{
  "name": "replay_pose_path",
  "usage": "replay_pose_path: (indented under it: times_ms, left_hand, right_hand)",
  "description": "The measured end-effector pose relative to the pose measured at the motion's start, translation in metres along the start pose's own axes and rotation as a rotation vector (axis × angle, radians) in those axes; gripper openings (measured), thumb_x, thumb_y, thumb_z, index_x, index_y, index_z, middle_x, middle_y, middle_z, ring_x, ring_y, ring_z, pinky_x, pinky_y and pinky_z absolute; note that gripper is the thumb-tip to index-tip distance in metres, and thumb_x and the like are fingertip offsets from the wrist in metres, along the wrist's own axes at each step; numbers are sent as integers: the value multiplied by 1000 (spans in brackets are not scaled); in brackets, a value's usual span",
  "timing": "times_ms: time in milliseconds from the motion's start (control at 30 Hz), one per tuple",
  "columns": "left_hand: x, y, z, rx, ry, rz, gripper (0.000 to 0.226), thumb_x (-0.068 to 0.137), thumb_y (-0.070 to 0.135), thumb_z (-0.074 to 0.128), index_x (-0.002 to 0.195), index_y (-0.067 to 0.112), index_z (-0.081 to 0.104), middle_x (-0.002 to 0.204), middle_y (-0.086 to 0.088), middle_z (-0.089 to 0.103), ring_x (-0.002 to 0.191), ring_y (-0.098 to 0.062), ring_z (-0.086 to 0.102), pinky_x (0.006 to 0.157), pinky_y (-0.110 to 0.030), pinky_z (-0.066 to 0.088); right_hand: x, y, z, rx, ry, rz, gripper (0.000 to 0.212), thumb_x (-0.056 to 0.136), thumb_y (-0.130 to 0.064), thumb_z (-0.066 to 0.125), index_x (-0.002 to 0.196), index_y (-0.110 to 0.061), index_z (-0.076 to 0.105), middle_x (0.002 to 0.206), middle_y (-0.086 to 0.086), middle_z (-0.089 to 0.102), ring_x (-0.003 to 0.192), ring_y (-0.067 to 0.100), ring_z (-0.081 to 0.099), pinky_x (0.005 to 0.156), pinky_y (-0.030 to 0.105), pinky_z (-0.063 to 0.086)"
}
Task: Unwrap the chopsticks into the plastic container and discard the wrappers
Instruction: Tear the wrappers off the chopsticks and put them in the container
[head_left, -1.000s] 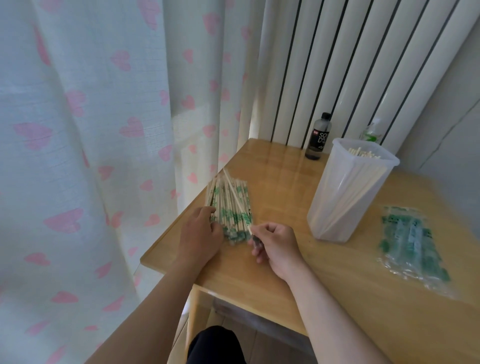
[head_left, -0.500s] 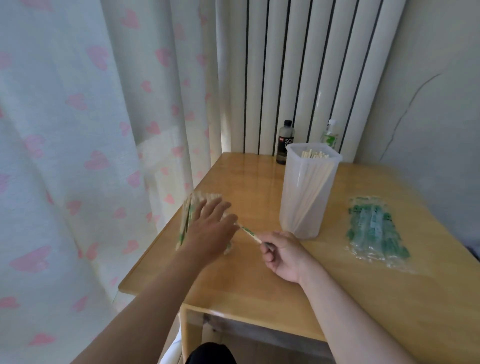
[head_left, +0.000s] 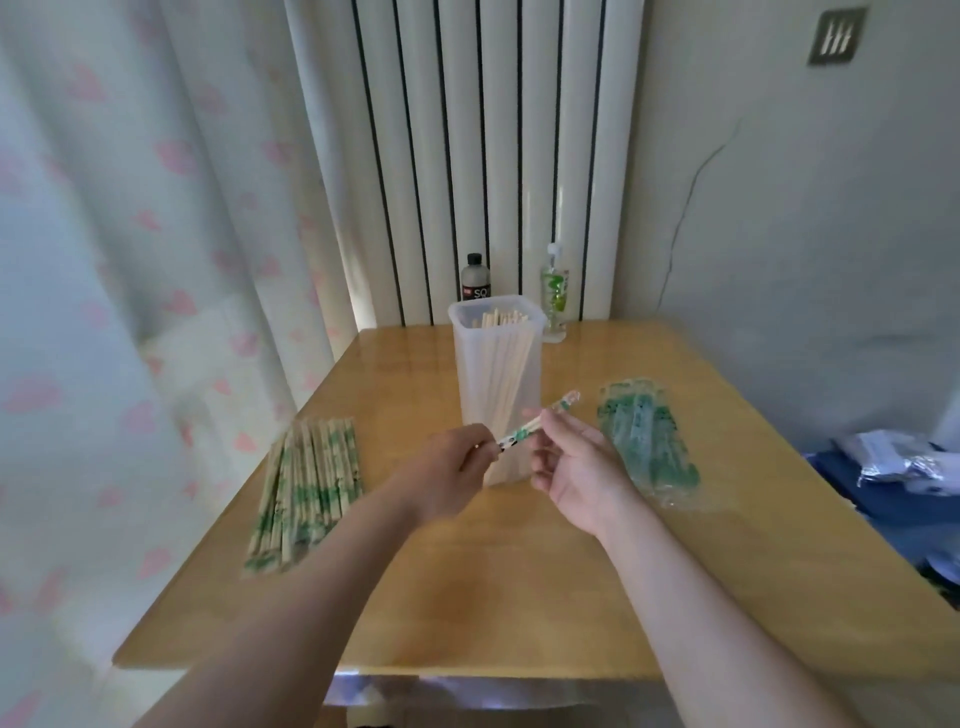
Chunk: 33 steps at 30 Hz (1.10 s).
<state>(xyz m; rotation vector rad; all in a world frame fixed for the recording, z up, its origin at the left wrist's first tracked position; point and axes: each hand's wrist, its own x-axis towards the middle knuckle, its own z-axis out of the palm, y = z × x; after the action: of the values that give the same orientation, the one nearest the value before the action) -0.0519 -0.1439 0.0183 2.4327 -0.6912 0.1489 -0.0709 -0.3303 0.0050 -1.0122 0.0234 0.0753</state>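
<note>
Head view: slim, glossy-wrapped wooden chopsticks (head_left: 519, 435)

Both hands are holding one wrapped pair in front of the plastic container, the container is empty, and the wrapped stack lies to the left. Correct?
Not quite: in the head view the plastic container holds bare chopsticks. The rest stands: the left hand and right hand hold one wrapped pair in front of it, and the wrapped stack lies to the left.
</note>
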Motion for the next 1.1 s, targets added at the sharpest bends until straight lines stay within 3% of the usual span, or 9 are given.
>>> replay_pose_path:
  times_ms: [167, 267, 500, 700, 867, 1100]
  left_hand:
    - [16, 28, 15, -161, 8, -16, 23, 103, 14, 50, 86, 6, 62, 65, 0, 60, 55, -2, 50, 59, -23, 41]
    - [20, 39, 19, -172, -10, -34, 24, 104, 15, 49, 88, 4, 64, 64, 4, 59, 53, 1, 49, 57, -18, 40]
    - [23, 40, 18, -156, -22, -46, 26, 105, 21, 50, 90, 7, 66, 62, 6, 58, 54, -2, 49, 58, -21, 41]
    - [29, 48, 18, -122, 12, -11, 25, 104, 21, 50, 89, 8, 65, 65, 2, 60, 60, -11, 52, 61, -31, 45]
    - [24, 41, 11, -123, -14, -27, 27, 105, 23, 49, 91, 7, 66, 64, 4, 60, 56, -4, 48, 59, -22, 41]
    - [25, 42, 9, -95, 14, -10, 24, 105, 23, 49, 91, 14, 66, 66, 2, 60, 62, -15, 53, 61, -32, 45]
  right_hand:
    - [-6, -4, -9, -88, 55, -24, 14, 98, -17, 65, 100, -5, 73, 63, 3, 54, 53, 15, 46, 46, 27, 31]
    - [-8, -7, -14, -66, 78, -25, 18, 98, -14, 65, 105, 1, 72, 64, 4, 56, 54, 15, 47, 45, 26, 31]
    - [-5, -28, -33, 19, 188, -97, 14, 95, -12, 68, 100, -3, 78, 72, 1, 63, 59, 13, 53, 50, 27, 35]
    - [-5, -18, -26, -14, 100, -45, 15, 94, -16, 71, 102, -6, 79, 85, 8, 66, 60, 16, 56, 46, 27, 36]
    - [-1, -28, -35, -2, 189, -88, 13, 92, -13, 73, 98, -5, 80, 110, 15, 75, 63, 13, 58, 49, 25, 39]
    - [-5, -25, -23, 10, 180, -76, 13, 92, -16, 74, 100, -8, 81, 100, 6, 72, 63, 14, 58, 48, 26, 39]
